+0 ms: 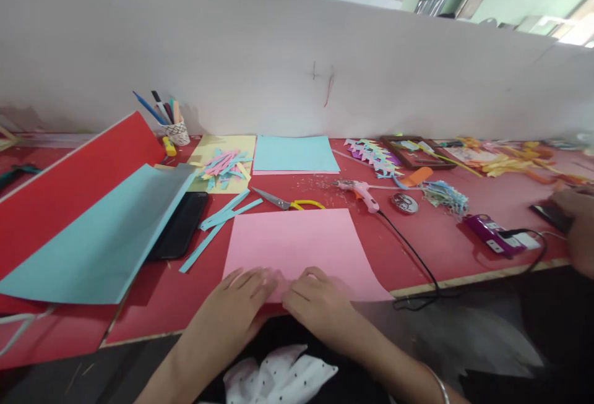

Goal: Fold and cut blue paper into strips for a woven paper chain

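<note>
A pink sheet of paper (297, 237) lies on the red table in front of me, its near edge at the table's front. My left hand (244, 296) is on the sheet's near left part, its fingers curled together at the edge. Close beside it, my right hand (318, 305) has its fingers bent over the same edge. Both hands hold the paper there; the thumbs are mostly hidden. Just beyond the sheet lie scissors with yellow handles (297, 204). Blue paper strips (218, 221) are to its left.
A pink glue gun (364, 195) with a black cord lies right of the sheet, near a purple power strip (494, 236). At left are a black phone (180, 227) and a leaning blue sheet (102, 243). Another person's hand (578, 206) is at far right.
</note>
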